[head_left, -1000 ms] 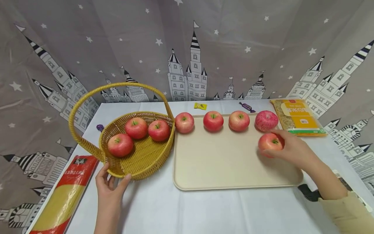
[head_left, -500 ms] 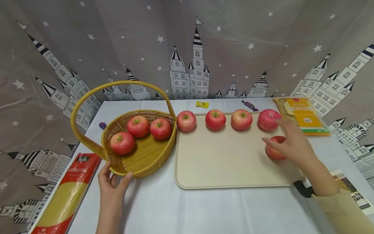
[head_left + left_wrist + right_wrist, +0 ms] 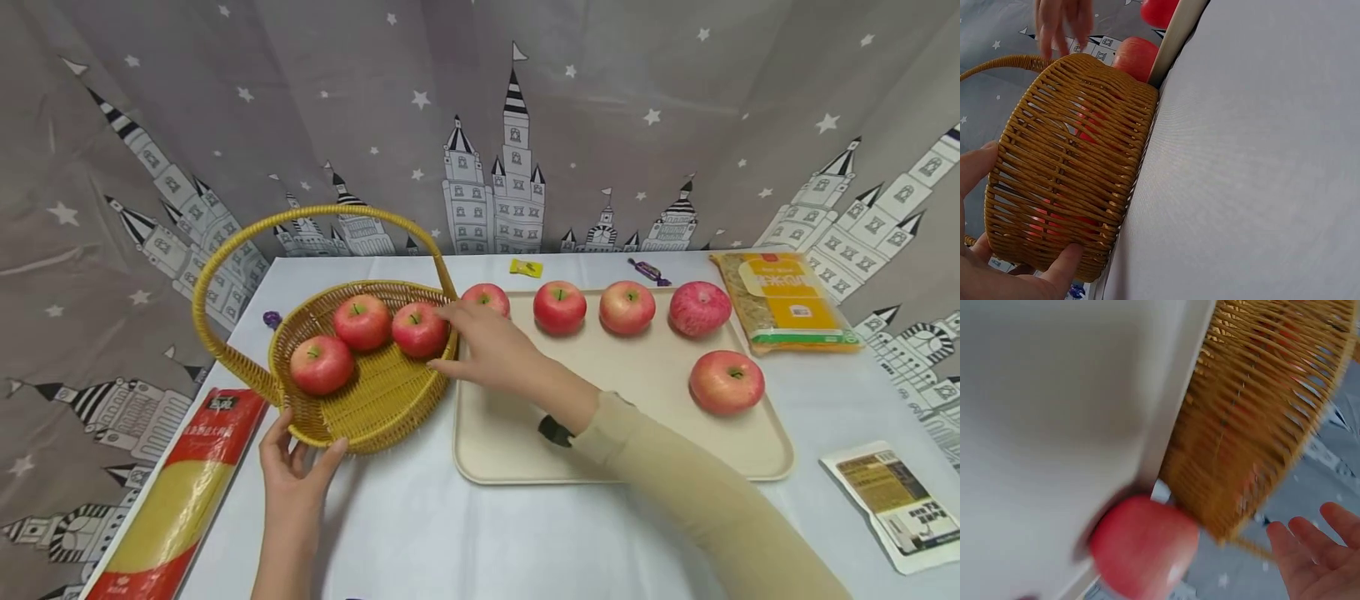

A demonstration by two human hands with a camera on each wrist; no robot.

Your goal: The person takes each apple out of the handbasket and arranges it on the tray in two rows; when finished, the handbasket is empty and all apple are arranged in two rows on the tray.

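Nearest you, your left hand (image 3: 296, 467) holds the near wall of the wicker basket (image 3: 360, 425) on the counter (image 3: 450, 533), thumb and fingers curled on the weave. Farther off, your right hand (image 3: 487, 350) hovers with relaxed, empty fingers at the basket's rim, just beside the rightmost basket apple (image 3: 418, 329).

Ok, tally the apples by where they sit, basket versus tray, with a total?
Apples in the wicker basket: 3
Apples on the beige tray: 5
Total apples: 8
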